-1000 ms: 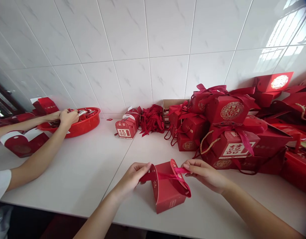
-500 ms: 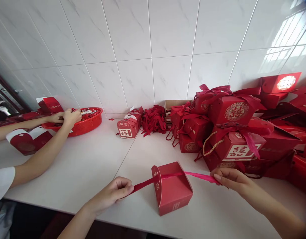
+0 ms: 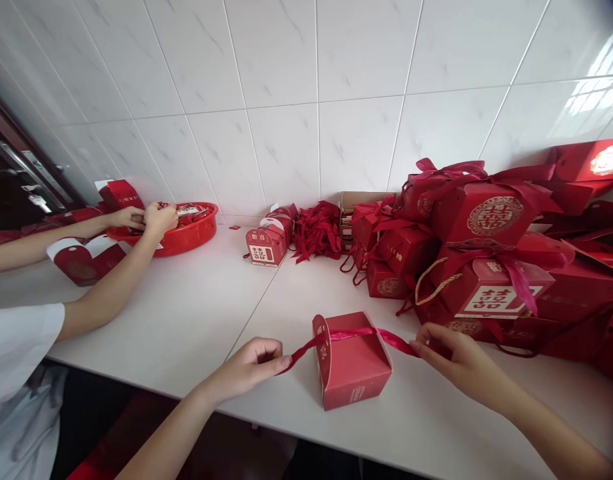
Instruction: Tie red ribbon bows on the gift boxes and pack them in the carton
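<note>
A red gift box [image 3: 357, 373] stands upright on the white table in front of me. A dark pink ribbon [image 3: 354, 334] runs over its top and out through both sides. My left hand [image 3: 254, 367] pinches the ribbon's left end, left of the box. On the other side my right hand [image 3: 444, 350] grips the right end between thumb and fingers. Both ends sag a little between box and hands. Neither hand touches the box itself.
Finished boxes with bows [image 3: 494, 213] are piled at the right. By the wall lie loose red ribbons [image 3: 317, 230] and a small patterned box [image 3: 267, 245]. At left, a co-worker's hands [image 3: 159, 220] reach into a red basket [image 3: 194, 237], beside an open box [image 3: 84, 267].
The view has shifted left. The ribbon, taut before, is slacker now, and my right hand has come closer to the box. Both hands still hold its ends.
</note>
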`<state>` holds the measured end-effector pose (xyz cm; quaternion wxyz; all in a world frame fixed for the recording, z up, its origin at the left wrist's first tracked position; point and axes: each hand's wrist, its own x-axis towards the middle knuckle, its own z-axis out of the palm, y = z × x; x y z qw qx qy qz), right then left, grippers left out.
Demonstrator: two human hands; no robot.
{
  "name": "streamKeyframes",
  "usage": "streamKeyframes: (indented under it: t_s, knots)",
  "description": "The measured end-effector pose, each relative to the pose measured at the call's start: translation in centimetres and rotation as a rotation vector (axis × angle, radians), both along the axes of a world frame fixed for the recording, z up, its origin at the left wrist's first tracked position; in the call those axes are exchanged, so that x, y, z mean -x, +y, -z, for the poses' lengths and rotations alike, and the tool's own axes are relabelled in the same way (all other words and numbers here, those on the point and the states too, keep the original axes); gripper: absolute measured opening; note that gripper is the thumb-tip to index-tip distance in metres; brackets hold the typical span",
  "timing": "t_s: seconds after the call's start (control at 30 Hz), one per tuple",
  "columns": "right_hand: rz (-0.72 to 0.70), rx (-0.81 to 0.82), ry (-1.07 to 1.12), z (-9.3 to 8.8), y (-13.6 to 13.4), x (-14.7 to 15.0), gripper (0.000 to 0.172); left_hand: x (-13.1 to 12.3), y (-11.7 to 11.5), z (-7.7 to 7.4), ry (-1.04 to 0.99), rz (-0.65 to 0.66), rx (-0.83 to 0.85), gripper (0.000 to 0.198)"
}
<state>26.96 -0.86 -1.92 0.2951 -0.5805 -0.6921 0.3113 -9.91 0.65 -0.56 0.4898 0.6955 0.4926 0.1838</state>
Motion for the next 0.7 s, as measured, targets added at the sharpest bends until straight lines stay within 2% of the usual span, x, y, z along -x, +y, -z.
streamKeyframes:
  t_s: [0.13, 0.27, 0.37, 0.47, 0.57, 0.7]
  knots:
    - [-0.012, -0.167, 0.015, -1.4, 0.4, 1.3, 0.032, -1.4, 0.0, -1.3, -0.104, 0.054, -0.048, 0.029]
    - [-0.222, -0.232, 0.216, -2.5, 0.2, 3.4, 0.031, -3.8, 0.1, -2.3, -0.297, 0.049, 0.053, 0.034]
    - [-0.327, -0.237, 0.294, -2.9, -0.1, 4.3, 0.034, -4.9, 0.0, -2.8, -0.345, 0.007, 0.072, 0.034]
    - [-0.332, -0.266, 0.301, -2.9, -0.2, 4.6, 0.031, -5.1, -0.2, -3.3, -0.366, -0.007, 0.069, 0.044]
    - [-0.319, -0.362, 0.251, -2.9, 0.0, 4.7, 0.024, -5.1, -0.4, -3.9, -0.368, -0.023, 0.061, 0.051]
    - [-0.232, -0.537, 0.162, -3.1, 0.5, 4.8, 0.021, -5.5, -0.5, -4.3, -0.367, -0.097, 0.12, 0.046]
